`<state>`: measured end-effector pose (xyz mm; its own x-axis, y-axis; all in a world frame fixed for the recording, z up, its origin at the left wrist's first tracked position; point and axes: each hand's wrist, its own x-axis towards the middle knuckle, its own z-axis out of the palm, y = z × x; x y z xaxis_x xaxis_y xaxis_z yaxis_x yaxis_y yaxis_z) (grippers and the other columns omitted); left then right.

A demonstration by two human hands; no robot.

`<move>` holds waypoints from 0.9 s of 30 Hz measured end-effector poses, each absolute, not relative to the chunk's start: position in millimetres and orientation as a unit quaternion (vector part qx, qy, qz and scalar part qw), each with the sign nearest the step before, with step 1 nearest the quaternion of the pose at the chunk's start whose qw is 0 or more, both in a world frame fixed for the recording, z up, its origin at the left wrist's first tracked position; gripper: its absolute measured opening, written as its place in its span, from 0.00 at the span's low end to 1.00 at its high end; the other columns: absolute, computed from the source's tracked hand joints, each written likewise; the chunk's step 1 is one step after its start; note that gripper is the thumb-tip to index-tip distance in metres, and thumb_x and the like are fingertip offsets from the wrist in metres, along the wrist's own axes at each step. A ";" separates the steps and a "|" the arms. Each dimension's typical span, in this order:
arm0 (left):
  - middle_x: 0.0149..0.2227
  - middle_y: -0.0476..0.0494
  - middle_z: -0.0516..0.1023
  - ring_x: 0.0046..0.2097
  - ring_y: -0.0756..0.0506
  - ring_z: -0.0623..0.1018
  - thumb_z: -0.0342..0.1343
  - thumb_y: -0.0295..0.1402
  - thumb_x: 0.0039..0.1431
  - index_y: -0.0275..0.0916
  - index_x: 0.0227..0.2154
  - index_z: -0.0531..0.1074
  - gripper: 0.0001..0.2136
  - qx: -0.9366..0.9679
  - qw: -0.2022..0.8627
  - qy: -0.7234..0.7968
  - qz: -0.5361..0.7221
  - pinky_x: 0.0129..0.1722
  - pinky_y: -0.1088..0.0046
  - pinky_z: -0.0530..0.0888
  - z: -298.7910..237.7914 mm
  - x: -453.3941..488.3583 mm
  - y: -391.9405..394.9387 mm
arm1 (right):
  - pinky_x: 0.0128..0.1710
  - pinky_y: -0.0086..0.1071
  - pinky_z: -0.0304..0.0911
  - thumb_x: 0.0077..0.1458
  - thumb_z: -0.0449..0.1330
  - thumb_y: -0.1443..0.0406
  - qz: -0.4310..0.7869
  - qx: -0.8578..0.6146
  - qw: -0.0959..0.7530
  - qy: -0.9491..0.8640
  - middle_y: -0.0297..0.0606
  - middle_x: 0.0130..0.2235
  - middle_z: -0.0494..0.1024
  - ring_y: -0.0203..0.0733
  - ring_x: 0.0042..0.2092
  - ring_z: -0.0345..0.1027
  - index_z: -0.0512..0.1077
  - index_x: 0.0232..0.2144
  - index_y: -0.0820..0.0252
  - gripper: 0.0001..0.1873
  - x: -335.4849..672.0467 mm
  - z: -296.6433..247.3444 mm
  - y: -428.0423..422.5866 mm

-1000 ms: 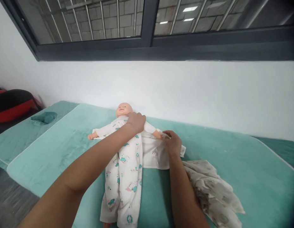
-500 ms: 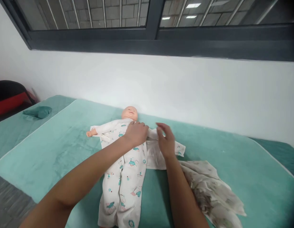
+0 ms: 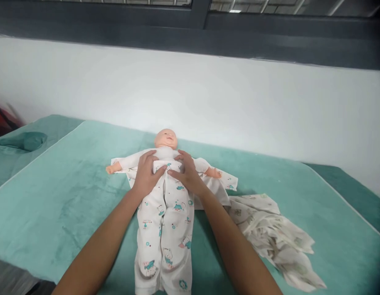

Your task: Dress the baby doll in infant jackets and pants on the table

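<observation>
A baby doll (image 3: 165,139) lies on its back, head toward the wall, in a white shirt and white printed trousers (image 3: 165,217). My left hand (image 3: 146,174) cups one side of its torso at the waistband. Opposite it, my right hand (image 3: 187,174) holds the other side. Both thumbs point inward across the trouser front, with a small gap between them. Curved index fingers rest on the chest; the other fingers are partly hidden. Beneath the doll's arms an open white printed garment (image 3: 228,180) is spread out.
A crumpled pale patterned cloth (image 3: 272,229) lies to the right of the doll. Everything rests on a green padded bed (image 3: 69,196) against a white wall (image 3: 190,94). A dark window frame (image 3: 116,26) runs above. At the left is a hollow in the bed (image 3: 22,141).
My right hand has moved left from beside the doll's sleeve onto its torso. My left hand has shifted to the doll's left-hand side in view. The doll's right-side hand now shows. The view has tilted down.
</observation>
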<state>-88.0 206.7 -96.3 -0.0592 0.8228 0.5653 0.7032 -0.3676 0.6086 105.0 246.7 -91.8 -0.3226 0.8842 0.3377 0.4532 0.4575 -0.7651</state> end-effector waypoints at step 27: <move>0.25 0.48 0.70 0.31 0.46 0.69 0.52 0.29 0.56 0.41 0.22 0.64 0.08 0.756 0.038 0.544 0.362 0.42 0.66 0.67 -127.6 -128.2 129.6 | 0.44 0.36 0.53 0.50 0.58 0.67 0.203 -0.507 0.388 -0.743 0.33 0.29 0.65 0.43 0.39 0.58 0.60 0.25 0.56 0.08 133.9 -120.8 156.8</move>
